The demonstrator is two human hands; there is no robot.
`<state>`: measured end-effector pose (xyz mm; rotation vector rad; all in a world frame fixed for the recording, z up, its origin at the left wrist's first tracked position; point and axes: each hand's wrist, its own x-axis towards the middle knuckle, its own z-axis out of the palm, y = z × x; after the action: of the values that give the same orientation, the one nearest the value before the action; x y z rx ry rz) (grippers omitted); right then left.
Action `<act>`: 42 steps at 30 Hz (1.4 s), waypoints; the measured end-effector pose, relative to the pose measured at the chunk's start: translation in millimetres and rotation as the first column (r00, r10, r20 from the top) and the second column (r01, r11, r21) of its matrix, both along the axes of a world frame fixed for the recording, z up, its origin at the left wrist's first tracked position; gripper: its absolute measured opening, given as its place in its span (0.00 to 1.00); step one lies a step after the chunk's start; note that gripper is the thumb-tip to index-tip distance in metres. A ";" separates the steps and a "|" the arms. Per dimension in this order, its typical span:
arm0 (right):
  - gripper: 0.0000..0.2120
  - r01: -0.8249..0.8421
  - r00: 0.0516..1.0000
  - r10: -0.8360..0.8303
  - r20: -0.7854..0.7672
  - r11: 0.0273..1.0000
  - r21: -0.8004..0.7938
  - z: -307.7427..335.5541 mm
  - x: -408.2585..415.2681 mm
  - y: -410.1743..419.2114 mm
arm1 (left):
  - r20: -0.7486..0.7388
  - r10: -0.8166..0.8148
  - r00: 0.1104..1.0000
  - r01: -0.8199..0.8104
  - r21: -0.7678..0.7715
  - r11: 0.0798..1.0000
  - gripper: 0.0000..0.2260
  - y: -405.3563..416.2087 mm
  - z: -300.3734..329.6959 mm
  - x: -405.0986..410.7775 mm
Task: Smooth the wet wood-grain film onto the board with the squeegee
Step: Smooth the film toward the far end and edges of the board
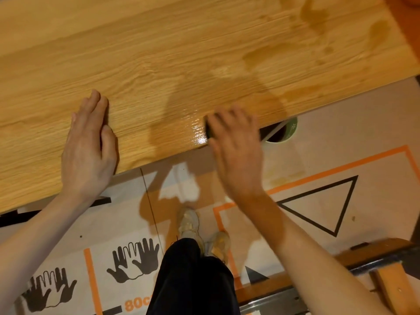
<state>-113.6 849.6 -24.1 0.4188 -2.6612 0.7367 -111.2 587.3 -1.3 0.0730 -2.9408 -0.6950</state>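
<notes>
Both hands (89,144) on film (181,53) (squeegee (208,130) right)

The long wood-grain filmed board (181,53) runs across the top, with the left hand (88,146) flat on its near edge and the right hand (236,144) over a small dark squeegee (208,130) further right. Printed cardboard floor sheet (341,137) lies below, beige sneakers (191,223) on it between the arms.
</notes>
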 end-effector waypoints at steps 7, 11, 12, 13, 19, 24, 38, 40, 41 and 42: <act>0.17 -0.041 0.999 0.039 0.028 0.995 0.088 8.2 -25.0 101.0 | 0.058 -0.018 0.998 0.013 0.093 0.996 0.22 10.6 14.9 -5.4; 0.17 0.423 0.904 -0.416 0.093 0.904 -0.068 13.5 -27.6 102.8 | 0.038 -0.103 0.994 0.100 0.072 0.992 0.22 35.9 17.6 -35.4; 0.17 0.463 0.885 -0.451 0.115 0.881 -0.102 14.5 -25.6 81.4 | 0.035 -0.134 0.990 0.132 0.060 0.989 0.23 43.4 16.7 -45.5; 0.16 0.453 0.890 -0.440 0.121 0.884 -0.114 15.3 -22.4 56.8 | 0.029 -0.164 0.986 0.162 0.053 0.985 0.23 50.3 15.3 -56.0; 0.16 -0.060 0.996 0.057 0.064 0.998 0.037 15.1 -9.1 28.3 | 0.023 -0.208 0.978 0.208 -0.010 0.978 0.24 70.5 4.7 -89.6; 0.19 0.327 0.926 -0.322 0.197 0.945 0.011 25.7 -40.6 107.7 | -0.008 -0.198 0.980 0.198 -0.036 0.980 0.23 73.2 3.3 -85.6; 0.19 0.165 0.946 -0.195 0.259 0.978 0.130 37.8 -62.3 45.0 | -0.008 -0.197 0.980 0.197 -0.038 0.980 0.23 72.2 4.5 -88.2; 0.20 0.364 0.881 -0.369 0.297 0.928 0.072 44.3 -85.3 73.6 | -0.012 -0.200 0.980 0.200 -0.040 0.979 0.24 72.3 4.7 -88.9; 0.20 0.434 0.852 -0.427 0.302 0.900 0.048 44.8 -91.0 73.4 | -0.011 -0.199 0.980 0.199 -0.042 0.979 0.24 72.3 4.8 -89.5; 0.21 0.463 0.837 -0.450 0.311 0.886 0.034 43.0 -90.5 66.1 | -0.006 -0.198 0.980 0.198 -0.043 0.979 0.24 72.3 4.6 -89.7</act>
<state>-204.1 915.7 18.9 -0.3776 -2.8525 0.7487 -200.9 659.6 3.2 -0.2299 -2.9782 -0.6553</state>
